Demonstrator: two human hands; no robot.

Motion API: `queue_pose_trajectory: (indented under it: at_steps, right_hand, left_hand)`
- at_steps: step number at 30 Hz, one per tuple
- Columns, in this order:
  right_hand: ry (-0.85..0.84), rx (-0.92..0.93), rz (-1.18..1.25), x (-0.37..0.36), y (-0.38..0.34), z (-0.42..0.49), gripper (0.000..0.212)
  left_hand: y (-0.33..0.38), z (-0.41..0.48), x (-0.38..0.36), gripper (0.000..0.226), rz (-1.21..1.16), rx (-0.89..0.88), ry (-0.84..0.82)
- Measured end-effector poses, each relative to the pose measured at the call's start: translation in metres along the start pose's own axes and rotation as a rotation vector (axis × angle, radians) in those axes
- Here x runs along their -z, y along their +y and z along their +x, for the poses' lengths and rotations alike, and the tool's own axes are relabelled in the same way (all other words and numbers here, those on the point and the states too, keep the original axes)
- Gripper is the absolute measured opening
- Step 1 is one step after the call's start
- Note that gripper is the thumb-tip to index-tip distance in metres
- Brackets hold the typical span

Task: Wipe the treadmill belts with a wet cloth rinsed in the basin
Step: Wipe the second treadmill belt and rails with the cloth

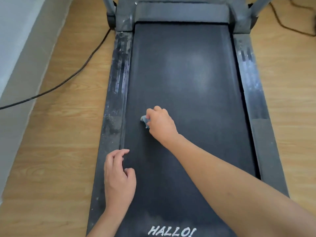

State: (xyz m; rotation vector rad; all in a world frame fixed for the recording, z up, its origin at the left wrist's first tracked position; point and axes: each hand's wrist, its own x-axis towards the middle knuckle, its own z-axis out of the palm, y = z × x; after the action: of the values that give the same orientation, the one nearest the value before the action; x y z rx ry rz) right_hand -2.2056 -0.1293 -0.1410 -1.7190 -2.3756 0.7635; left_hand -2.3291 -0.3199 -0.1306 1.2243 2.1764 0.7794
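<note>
- Cloth (pixel 145 120): we see a small, bunched, blue-grey wad lying on the belt, left of the belt's middle line, mostly hidden under the right hand.
- Right hand (pixel 160 124): its fingers are curled round the cloth and hold it against the belt; the bare forearm reaches in from the lower right.
- Belt (pixel 184 79): a dark, matt surface running away from us; we note a paler, dusty patch in its far half and white lettering, "HALLO!" (pixel 171 231), at its near edge.
- Left hand (pixel 118 177): it rests at the belt's left edge, over the seam with the left rail, fingers loosely bent and holding nothing.
- Left rail (pixel 118 69): grey, scuffed and streaked with whitish dust.
- Right rail (pixel 251 79): likewise dusty, with pale blotches.
- Motor hood (pixel 182 11): a grey cover at the belt's far end, flanked by two uprights.
- Cable (pixel 71 77): a black line crossing the floor to the left of the treadmill.
- Floor (pixel 51 151): light wood-grain boards; a pale wall (pixel 15 57) borders it on the left.
</note>
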Motion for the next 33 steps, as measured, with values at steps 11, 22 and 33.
queue_pose_trajectory:
  at_steps: [11, 22, 33]
  right_hand:
    - [0.177, -0.414, -0.159, 0.113, 0.238, -0.080, 0.023]
    - [0.262, -0.261, 0.058, 0.038, 0.120, -0.072, 0.010]
    - [-0.093, 0.195, 0.049, -0.023, -0.038, -0.007, 0.019]
  left_hand:
    - [0.005, 0.011, -0.015, 0.060, 0.152, -0.187, -0.195]
    - [-0.009, 0.008, 0.005, 0.052, 0.117, -0.098, -0.100]
    - [-0.018, -0.018, 0.007, 0.055, 0.163, -0.076, -0.170]
